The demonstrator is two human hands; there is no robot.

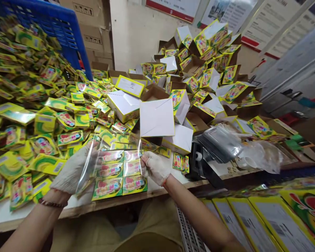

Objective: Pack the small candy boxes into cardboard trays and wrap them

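Hundreds, perhaps, of packets point(43, 117) on table point(2, 214)

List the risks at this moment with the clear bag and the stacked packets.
1. The block of packets sits right at the table edge. A tug on the clear bag, gripped by the left hand and right hand, might push the front row off.
2. The heap of loose packets slopes toward the block, so some could slide in and mix with it.
3. The white carton stands tilted just behind and may tip onto the bag.
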